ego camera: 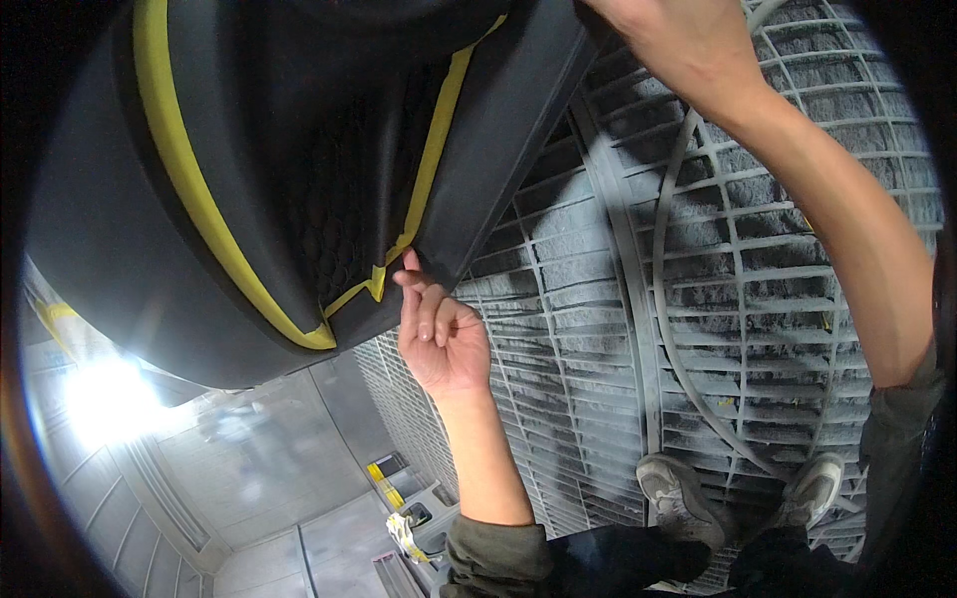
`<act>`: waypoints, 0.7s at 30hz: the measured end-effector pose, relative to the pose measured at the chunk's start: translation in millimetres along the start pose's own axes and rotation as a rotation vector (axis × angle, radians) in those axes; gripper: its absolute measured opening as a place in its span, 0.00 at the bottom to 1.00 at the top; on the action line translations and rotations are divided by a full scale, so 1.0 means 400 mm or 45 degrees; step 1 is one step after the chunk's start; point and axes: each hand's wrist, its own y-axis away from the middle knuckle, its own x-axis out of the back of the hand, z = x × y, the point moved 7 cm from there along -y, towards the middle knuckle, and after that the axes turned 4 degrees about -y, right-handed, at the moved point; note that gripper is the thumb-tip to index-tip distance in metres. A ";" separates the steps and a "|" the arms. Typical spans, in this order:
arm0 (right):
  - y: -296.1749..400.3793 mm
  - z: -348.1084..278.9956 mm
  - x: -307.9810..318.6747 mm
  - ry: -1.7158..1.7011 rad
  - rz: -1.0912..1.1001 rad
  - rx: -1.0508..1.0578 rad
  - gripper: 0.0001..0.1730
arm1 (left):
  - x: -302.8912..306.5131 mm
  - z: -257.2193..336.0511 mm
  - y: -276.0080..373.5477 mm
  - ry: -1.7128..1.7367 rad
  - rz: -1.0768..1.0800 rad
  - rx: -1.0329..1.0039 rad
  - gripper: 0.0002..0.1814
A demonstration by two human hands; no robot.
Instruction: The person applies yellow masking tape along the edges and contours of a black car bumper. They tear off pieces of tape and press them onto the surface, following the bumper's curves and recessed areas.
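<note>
A dark vehicle bumper with honeycomb mesh fills the upper left. One long strip of yellow masking tape curves down its left part. Along the mesh's right edge runs a second yellow tape strip, with a small loose-looking flap near its lower bend. My left hand is palm up below that strip. Its index fingertip touches the tape, or the bumper just beside it, while the other fingers curl loosely around nothing visible. At the top edge, my right hand is by the bumper's right side; its fingers are out of view.
Metal floor grating spans the ground, crossed by a pale hose. My shoes stand on it at lower right. A bright lamp glares at left. Toward the bottom is a cart holding yellow tape and crumpled masking material.
</note>
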 end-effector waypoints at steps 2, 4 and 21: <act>-0.001 -0.001 0.000 -0.001 0.003 -0.003 0.06 | 0.011 0.007 -0.004 -0.400 0.050 -0.067 0.19; -0.002 -0.001 -0.001 0.005 -0.001 0.002 0.06 | 0.008 0.008 -0.009 -0.676 0.205 -0.124 0.18; 0.004 0.021 -0.008 0.012 -0.030 0.024 0.06 | -0.035 0.013 -0.078 -1.410 0.507 -0.432 0.12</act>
